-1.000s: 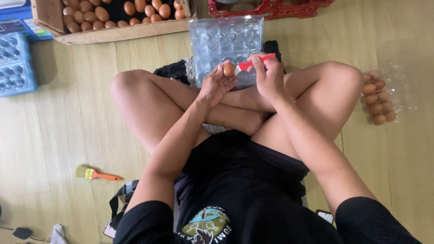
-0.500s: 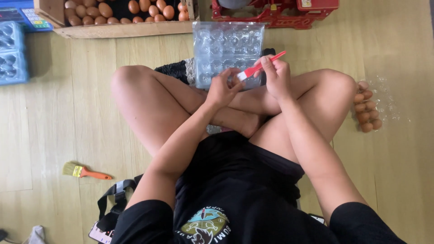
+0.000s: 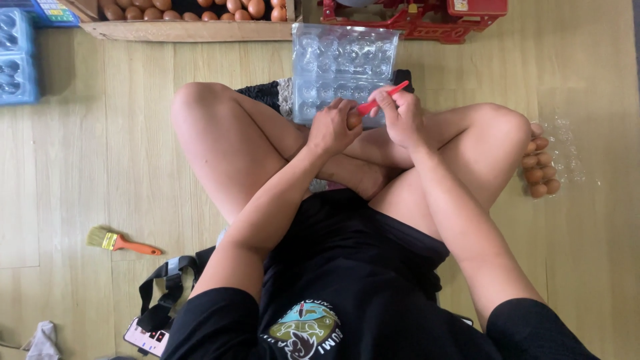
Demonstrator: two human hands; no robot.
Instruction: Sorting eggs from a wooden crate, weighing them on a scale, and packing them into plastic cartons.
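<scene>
Brown egg point(image 3: 354, 119) stays clamped in our left-hand fingers point(image 3: 333, 127); right-hand fingers point(image 3: 400, 113) grip the red tool point(image 3: 382, 98), seemingly drawn closer since, just above clear tray point(image 3: 343, 63)

Brown egg point(image 3: 354, 119), red brush point(image 3: 381, 98)

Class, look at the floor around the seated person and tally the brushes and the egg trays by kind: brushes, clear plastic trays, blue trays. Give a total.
Brushes: 2, one red-handled, one orange-handled
Clear plastic trays: 2, one empty, one with eggs
Blue trays: 1
Total: 5
</scene>
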